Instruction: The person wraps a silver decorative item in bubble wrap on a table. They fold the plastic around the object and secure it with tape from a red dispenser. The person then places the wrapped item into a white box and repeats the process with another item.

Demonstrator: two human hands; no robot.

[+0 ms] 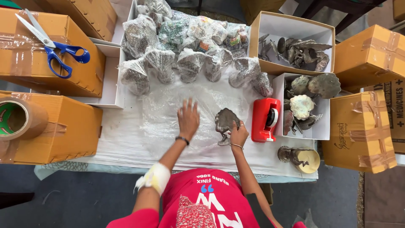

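Observation:
My left hand (188, 118) lies flat with its fingers spread on a clear plastic sheet (162, 112) that covers the white table. A white bandage is wrapped around that forearm. My right hand (238, 134) grips a dark metal figurine (225, 121) by its lower edge. The figurine rests on the plastic sheet just right of my left hand.
A red tape dispenser (265, 119) stands right of the figurine. Two white boxes (274, 29) (321, 131) hold more metal figurines, and several plastic-wrapped ones (190, 63) lie at the back. Another metal figurine (298, 158) sits front right. Blue scissors (52, 48) and a brown tape roll (21, 118) rest on cardboard boxes at left.

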